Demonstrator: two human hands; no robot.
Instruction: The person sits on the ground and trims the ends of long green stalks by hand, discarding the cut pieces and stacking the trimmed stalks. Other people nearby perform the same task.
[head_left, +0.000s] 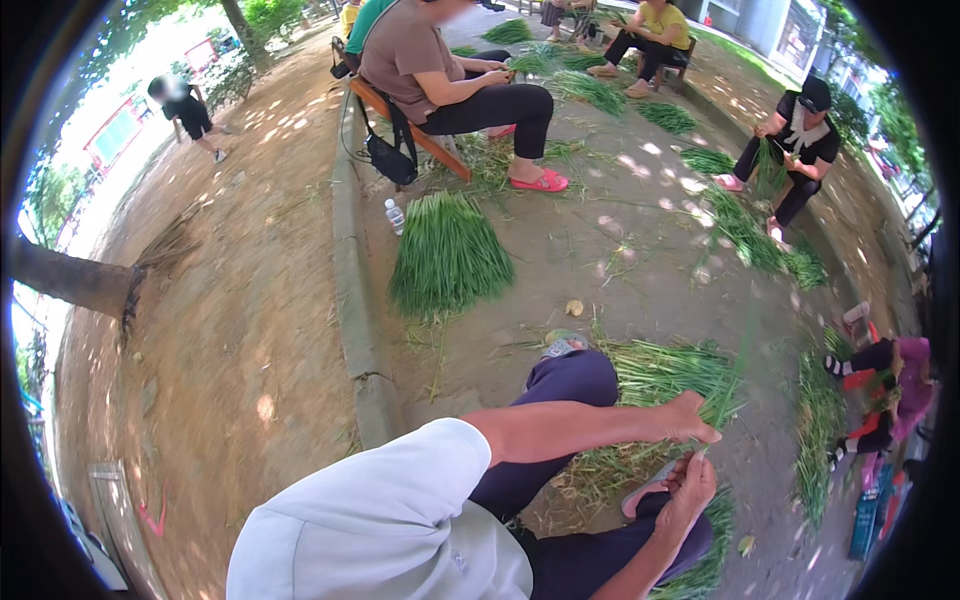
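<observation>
My left hand (686, 418) grips a few long, chive-like green stalks (731, 390); their blades rise blurred past the fist. Just below it, my right hand (688, 484) has thumb and fingertips pinched together at the pale lower end of the stalks. A loose heap of green stalks (667, 367) lies on the pavement under and beyond my left hand. More greens (705, 544) lie beside my right knee, partly hidden by my leg. Dry yellowish trimmings (600, 480) are scattered between my feet.
A large sheaf of greens (450, 259) stands by the kerb (360, 330), next to a plastic bottle (394, 216). Several people sit around handling greens, one on a wooden chair (442, 157) ahead. Another heap (817, 435) lies at right. A tree trunk (75, 279) rises from the dirt at left.
</observation>
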